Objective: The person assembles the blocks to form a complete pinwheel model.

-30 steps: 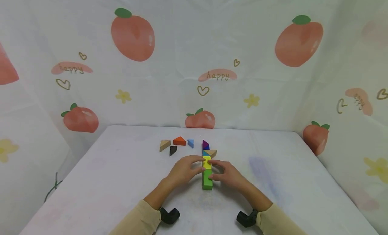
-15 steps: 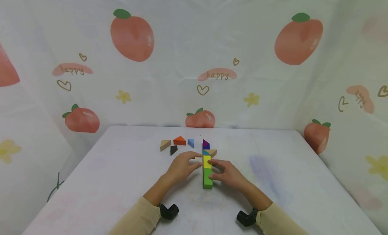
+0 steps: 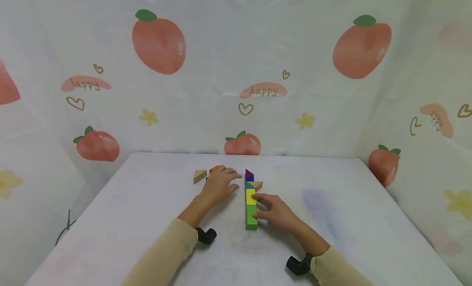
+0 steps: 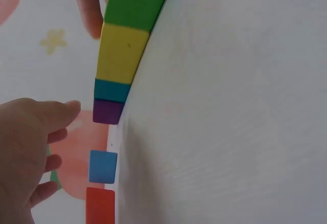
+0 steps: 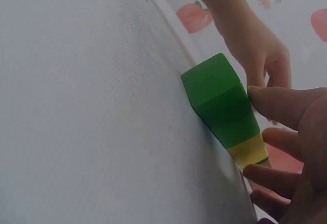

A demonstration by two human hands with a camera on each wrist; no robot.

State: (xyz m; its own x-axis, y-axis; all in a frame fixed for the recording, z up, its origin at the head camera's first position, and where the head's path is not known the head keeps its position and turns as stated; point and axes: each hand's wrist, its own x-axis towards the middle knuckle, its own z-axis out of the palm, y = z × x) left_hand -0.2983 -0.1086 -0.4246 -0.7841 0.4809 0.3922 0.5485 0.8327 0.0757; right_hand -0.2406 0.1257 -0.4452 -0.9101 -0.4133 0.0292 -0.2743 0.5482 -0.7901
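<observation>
Down the middle of the table runs a row of blocks: a green block [image 3: 251,217], a yellow block [image 3: 250,196], a teal triangle [image 3: 249,185] with a wooden triangle [image 3: 257,185] beside it, and a purple triangle [image 3: 249,174] at the far end. My right hand [image 3: 278,212] touches the row's right side, thumb at the green block and fingertips by the yellow one. Left of the row, my left hand [image 3: 220,184] hovers with loose fingers, holding nothing. It partly covers an orange triangle [image 3: 214,169]. A light blue block [image 4: 103,166] shows below it in the left wrist view.
Another wooden triangle [image 3: 200,175] lies at the far left, near a dark block mostly hidden by my left hand. The white table [image 3: 147,220] ends at a peach-printed cloth backdrop [image 3: 206,93].
My left hand has left the side of the yellow block and moved away and leftward, over the loose blocks. The right hand stays beside the row.
</observation>
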